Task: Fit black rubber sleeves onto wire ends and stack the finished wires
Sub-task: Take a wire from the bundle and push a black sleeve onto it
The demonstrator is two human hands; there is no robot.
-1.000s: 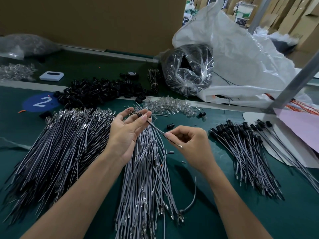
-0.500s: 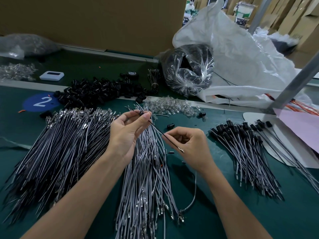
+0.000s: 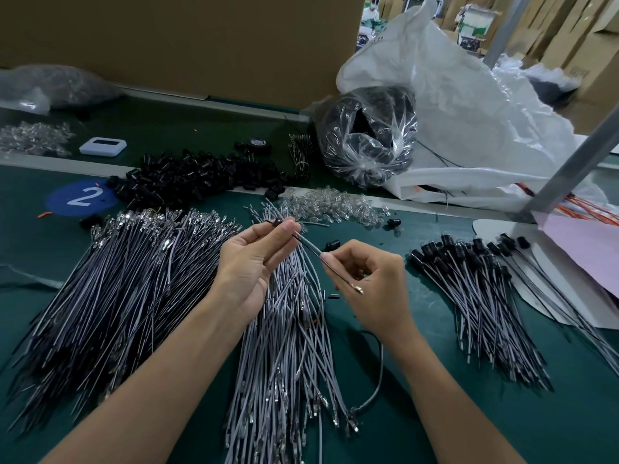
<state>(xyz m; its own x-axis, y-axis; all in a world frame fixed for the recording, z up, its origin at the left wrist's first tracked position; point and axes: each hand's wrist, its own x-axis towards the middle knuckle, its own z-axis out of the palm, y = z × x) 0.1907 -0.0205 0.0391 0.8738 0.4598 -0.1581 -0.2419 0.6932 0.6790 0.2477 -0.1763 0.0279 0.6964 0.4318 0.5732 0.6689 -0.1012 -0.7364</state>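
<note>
Head: one wire (image 3: 310, 246), three wire piles (image 3: 117, 279).

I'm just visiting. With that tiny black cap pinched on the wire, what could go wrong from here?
The black sleeve is held only at the fingertips of the left hand; it might slip and vanish into the unfinished wires below. The wire is thin, so if the right hand pushes hard, it could perhaps kink. A loose sleeve lying close by could get knocked away.

Bare mat (image 3: 385, 329) between middle wires (image 3: 291, 329) and sleeved stack (image 3: 475, 296).
</note>
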